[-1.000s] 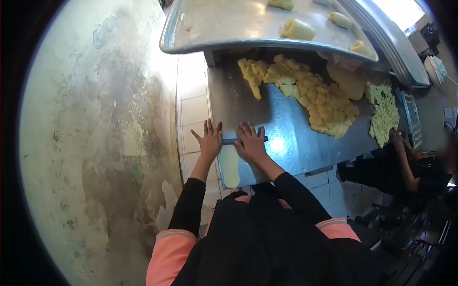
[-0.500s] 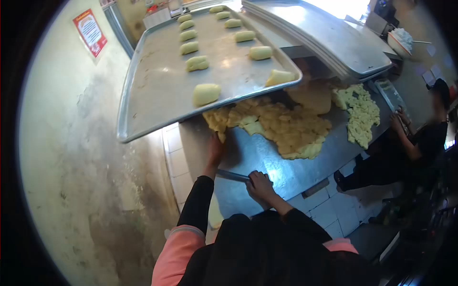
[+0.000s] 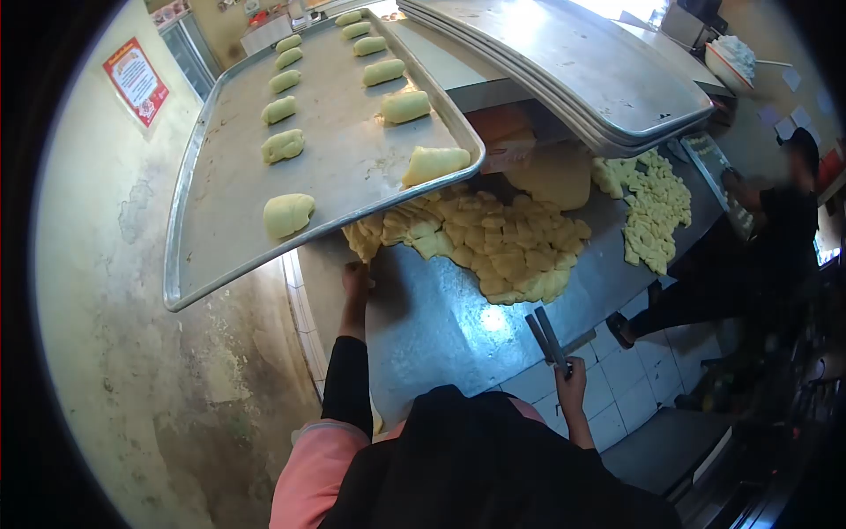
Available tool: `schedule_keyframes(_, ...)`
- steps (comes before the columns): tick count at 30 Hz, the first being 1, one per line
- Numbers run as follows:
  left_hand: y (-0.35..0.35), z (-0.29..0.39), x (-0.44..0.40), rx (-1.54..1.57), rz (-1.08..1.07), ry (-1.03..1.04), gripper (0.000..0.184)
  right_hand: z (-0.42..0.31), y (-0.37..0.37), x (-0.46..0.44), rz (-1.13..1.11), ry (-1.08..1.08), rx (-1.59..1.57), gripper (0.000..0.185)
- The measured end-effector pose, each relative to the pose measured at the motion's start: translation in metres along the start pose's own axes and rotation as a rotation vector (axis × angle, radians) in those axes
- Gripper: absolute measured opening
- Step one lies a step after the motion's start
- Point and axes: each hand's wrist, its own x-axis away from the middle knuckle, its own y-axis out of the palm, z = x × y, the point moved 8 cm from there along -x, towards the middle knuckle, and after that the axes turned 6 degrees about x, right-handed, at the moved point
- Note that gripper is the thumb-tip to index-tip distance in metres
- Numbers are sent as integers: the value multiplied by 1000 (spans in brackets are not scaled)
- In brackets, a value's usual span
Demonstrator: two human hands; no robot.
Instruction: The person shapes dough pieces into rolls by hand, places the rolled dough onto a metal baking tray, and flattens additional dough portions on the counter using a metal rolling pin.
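Note:
My left hand (image 3: pixel 357 279) is closed just below the left end of a spread of pale dough pieces (image 3: pixel 502 236); what its fingers hold, if anything, is too small to make out. In my right hand (image 3: pixel 571 381) is a long flat grey metal tool (image 3: pixel 548 335), which shows as two narrow strips side by side. It points up and away from me, over the front edge of the metal table (image 3: pixel 441 309). Above my left hand, a large metal baking tray (image 3: pixel 220 167) carries two rows of rolled dough pieces (image 3: pixel 289 215).
To the right rises a stack of metal trays (image 3: pixel 564 53). Another heap of dough pieces (image 3: pixel 656 212) lies beyond the first. A co-worker in dark clothes (image 3: pixel 784 220) stands at the right, by a smaller tray (image 3: pixel 705 167). A wall (image 3: pixel 115 264) borders the left side.
My right hand has swung to the right, lifting the grey tool from across the table to beyond its front edge. My left hand has drawn slightly back from the dough. The view has shifted.

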Motion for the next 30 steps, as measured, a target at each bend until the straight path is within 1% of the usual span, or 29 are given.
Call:
schedule_keyframes(1,0,22,28,194,-117,-94,27,-4,5,-10,-2,-44,-15,22)
schedule_keyframes(3,-18,39,49,267,-59,-80,29,-13,18,-33,-14,-134,-45,22)
schedule_keyframes(4,-30,43,58,306,-25,-72,30,-40,17,-45,-104,-98,-147,22)
schedule_keyframes(7,-53,65,86,259,-192,-32,29,-83,27,-74,-160,-198,-172,22)
schedule_keyframes(10,-78,73,108,103,-148,-59,28,-120,39,-92,-224,-311,-188,24)
schedule_keyframes(11,-83,81,119,60,-144,-50,28,-130,44,-95,-286,-324,-200,26)
schedule_keyframes(12,-87,89,131,16,-141,-40,28,-132,52,-98,-255,-419,-224,27)
schedule_keyframes(14,-92,102,154,-65,-114,-26,28,-149,55,-98,-316,-445,-233,25)
schedule_keyframes(16,-93,112,176,-139,-71,-12,29,-154,64,-97,-342,-498,-238,25)
schedule_keyframes(19,-87,130,212,-217,-14,-51,28,-160,72,-91,-445,-532,-239,29)
schedule_keyframes(22,-80,128,236,-212,-29,89,28,-160,74,-82,-463,-581,-233,31)
schedule_keyframes(23,-79,125,244,-189,-63,58,27,-156,76,-80,-543,-535,-232,30)
schedule_keyframes(26,-78,127,273,-145,-107,-46,27,-149,75,-72,-516,-554,-250,31)
schedule_keyframes(30,-92,133,294,-95,-107,-51,27,-144,72,-61,-511,-554,-280,29)
